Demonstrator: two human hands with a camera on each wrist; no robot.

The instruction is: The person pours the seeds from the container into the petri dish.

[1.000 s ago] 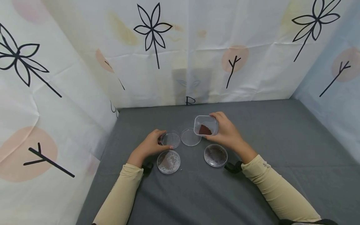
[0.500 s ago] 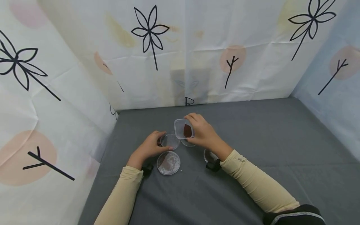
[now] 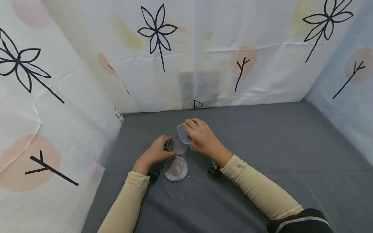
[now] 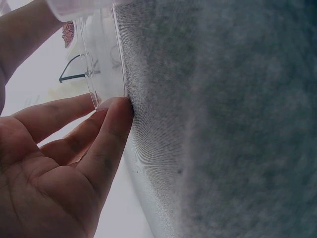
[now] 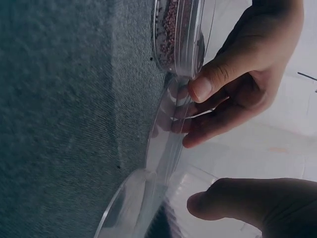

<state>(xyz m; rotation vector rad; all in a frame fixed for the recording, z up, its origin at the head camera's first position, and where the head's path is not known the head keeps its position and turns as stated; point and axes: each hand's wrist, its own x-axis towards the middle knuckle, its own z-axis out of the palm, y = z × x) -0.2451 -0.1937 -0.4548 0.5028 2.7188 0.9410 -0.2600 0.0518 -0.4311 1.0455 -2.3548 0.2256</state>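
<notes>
In the head view my left hand (image 3: 157, 150) grips the rim of a clear petri dish (image 3: 178, 147) lying on the cloth. Its thumb is on the near side and its fingers are on the far side; the left wrist view shows fingertips against the dish wall (image 4: 101, 59). My right hand (image 3: 202, 136) holds a clear plastic tub (image 3: 183, 134), tipped left above that dish. Its contents are hidden in the head view. Reddish-brown grains (image 4: 68, 33) show beyond the dish in the left wrist view.
Nearer me stands a petri dish with whitish and reddish contents (image 3: 175, 169). Another clear dish (image 3: 192, 148) is mostly covered by my right hand. A further dish (image 3: 215, 164) is nearly hidden by my right wrist. Patterned fabric walls (image 3: 215, 58) border the grey cloth (image 3: 262, 136).
My right hand has carried the tub leftward from above the middle dish and tilted it further, so the brown contents no longer show from above. My left hand has stayed on its dish.
</notes>
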